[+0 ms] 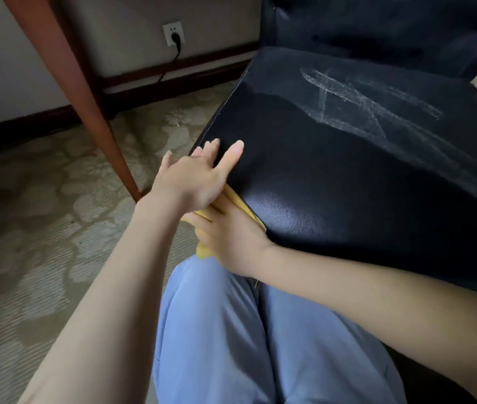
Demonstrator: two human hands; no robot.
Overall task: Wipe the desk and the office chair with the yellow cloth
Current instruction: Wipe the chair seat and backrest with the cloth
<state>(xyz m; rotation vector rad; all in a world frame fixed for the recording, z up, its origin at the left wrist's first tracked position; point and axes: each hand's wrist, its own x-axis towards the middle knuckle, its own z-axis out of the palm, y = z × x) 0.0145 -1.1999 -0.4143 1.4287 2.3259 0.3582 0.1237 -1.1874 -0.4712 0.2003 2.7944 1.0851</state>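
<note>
The black office chair (348,170) fills the view, pale smears (362,97) toward its seat's back edge. A desk leg (85,112) stands left. The left hand (190,179) rests flat, fingers straight, on the seat's near corner. Just below, the right hand (231,237) curls around the yellow cloth (204,252), pressing it to the seat's front edge.

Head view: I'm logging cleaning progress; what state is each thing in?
Office chair seat: whitish streaks farther back.
Yellow cloth: bunched, held against the seat edge by the right hand.
Left hand: open, resting on the seat corner.
Wall socket: black plug inserted.
</note>
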